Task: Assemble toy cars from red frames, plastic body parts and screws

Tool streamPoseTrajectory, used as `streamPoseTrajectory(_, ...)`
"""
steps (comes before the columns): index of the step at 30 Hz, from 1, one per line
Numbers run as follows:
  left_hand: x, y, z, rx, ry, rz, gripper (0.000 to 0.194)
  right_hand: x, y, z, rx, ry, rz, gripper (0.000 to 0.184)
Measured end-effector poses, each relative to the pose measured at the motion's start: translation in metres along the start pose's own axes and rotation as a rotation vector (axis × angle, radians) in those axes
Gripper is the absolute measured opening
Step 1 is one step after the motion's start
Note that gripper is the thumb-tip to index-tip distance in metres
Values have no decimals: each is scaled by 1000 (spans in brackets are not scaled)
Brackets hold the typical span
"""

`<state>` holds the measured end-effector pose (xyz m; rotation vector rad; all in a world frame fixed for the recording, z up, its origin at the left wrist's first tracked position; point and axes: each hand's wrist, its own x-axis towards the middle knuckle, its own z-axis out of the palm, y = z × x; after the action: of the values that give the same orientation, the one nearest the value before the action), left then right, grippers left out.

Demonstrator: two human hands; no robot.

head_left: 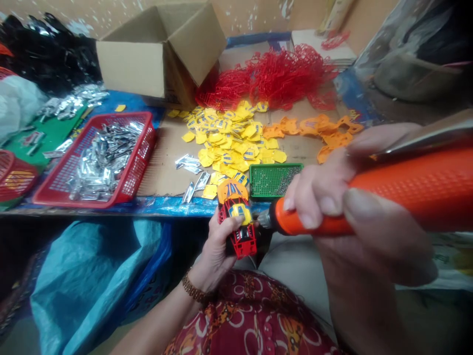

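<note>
My left hand (220, 240) grips a toy car (247, 242) with a red frame, an orange hood and a yellow roof piece, held just off the table's front edge. Wrapped around an orange electric screwdriver (314, 204) is my right hand (354, 212), large and close to the camera. The screwdriver's metal tip points left and meets the side of the car near the yellow piece; the exact contact point is too small to make out. Right behind the car stands a green tray (271, 183) with small metal screws.
Yellow parts (236, 135) are heaped mid-table, with orange parts (314, 125) to their right and tangled red frames (281, 74) behind. A red basket (142, 170) of silvery pieces stands left. An open cardboard box (133, 66) is at the back. A blue bag (92, 276) hangs below the edge.
</note>
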<state>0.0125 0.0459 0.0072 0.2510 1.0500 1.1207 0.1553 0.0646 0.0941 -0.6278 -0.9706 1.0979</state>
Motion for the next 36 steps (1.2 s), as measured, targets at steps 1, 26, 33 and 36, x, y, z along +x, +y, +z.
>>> streamPoseTrajectory(1,0,0,-1,-3,-4,1,39,2,-1,1,10,16,-1,25)
streamPoseTrajectory(26,1,1,-5,-39,-75,-37,48,8,-1,-2,-58,77,-57,25)
streamPoseTrajectory(33,1,-1,-4,-36,-54,-28,42,9,-6,2,-30,65,-20,27)
streamPoseTrajectory(36,1,0,-3,-19,-82,-21,40,10,-5,2,-51,75,-29,28)
